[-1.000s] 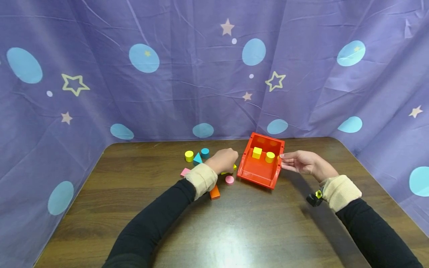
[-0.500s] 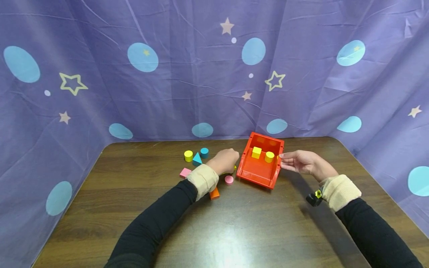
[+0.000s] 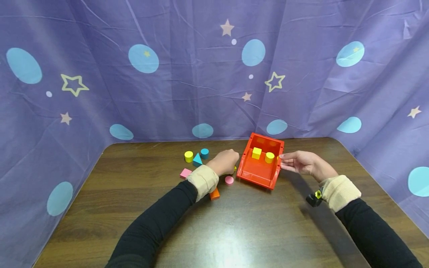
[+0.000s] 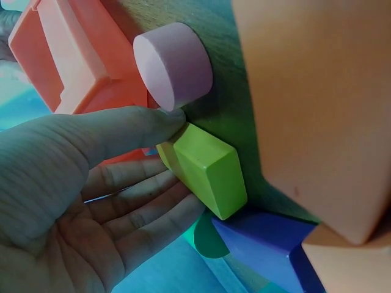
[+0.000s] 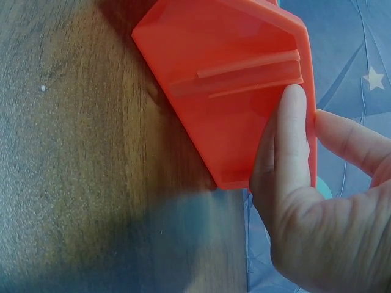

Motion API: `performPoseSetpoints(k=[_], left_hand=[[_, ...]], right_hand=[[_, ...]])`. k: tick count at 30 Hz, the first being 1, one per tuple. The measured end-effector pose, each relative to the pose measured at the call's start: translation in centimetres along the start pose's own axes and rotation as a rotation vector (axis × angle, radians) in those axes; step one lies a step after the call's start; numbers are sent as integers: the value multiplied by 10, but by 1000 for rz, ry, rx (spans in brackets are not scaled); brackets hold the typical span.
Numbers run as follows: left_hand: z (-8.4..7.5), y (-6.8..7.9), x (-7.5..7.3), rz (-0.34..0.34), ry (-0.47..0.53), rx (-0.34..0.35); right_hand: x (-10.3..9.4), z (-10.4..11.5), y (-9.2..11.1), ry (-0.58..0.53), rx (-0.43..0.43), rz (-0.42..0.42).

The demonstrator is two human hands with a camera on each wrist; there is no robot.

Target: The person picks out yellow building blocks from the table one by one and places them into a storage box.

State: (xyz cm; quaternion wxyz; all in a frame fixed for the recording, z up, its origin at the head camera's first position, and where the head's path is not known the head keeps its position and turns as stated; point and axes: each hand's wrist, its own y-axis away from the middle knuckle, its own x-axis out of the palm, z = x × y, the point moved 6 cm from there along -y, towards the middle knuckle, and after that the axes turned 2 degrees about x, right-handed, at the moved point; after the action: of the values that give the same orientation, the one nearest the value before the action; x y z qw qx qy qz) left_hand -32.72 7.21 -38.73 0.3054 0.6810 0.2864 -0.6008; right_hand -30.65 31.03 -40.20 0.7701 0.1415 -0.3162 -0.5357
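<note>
My left hand [image 3: 222, 162] is low over the table beside the red bin, mostly hiding a yellow block. In the left wrist view that yellow block [image 4: 211, 174] lies between the thumb and the fingers, which pinch its end. A pink cylinder [image 4: 174, 64] stands close to the thumb. The red bin [image 3: 258, 176] holds a yellow cube [image 3: 256, 153] and a yellow cylinder [image 3: 269, 157]. My right hand [image 3: 303, 162] grips the bin's right wall at its rim; in the right wrist view its fingers [image 5: 292, 140] lie along the outer side and the thumb is at the edge.
Left of the left hand are a yellow cylinder [image 3: 188, 156], a blue cylinder [image 3: 205, 153], a blue triangular block [image 3: 197, 160] and a pink block [image 3: 185, 173]. An orange block [image 3: 215, 194] lies near the left wrist. A purple curtain [image 3: 174, 93] hangs behind the wooden table [image 3: 268, 230].
The left hand has shifted very slightly right, covering more of the yellow block. The right hand and the red bin have stayed in place.
</note>
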Motion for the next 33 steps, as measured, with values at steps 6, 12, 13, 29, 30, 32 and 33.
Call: performPoseSetpoints(k=[6,12,13,29,30,32,33], left_hand=[[1,2,-1,-12,-3,14],[2,3,-1,-12,1,15],[2,3,-1,-9,1,13],[7,6,-11,1,8,9],[6,7,-13,-3,5,9],[6,8,-17,-12,10,9],[6,8,-19,-17,16,10]], right_hand=[[0,0,0,0,-3,-3],[1,1,2,-1,2,-7],[1,0,2,0,2,-8],[1,0,2,1,0,3],[1,0,2,0,-1,6],[1,-1,2,-4,0,1],[1,-1,2,-5,-1,2]])
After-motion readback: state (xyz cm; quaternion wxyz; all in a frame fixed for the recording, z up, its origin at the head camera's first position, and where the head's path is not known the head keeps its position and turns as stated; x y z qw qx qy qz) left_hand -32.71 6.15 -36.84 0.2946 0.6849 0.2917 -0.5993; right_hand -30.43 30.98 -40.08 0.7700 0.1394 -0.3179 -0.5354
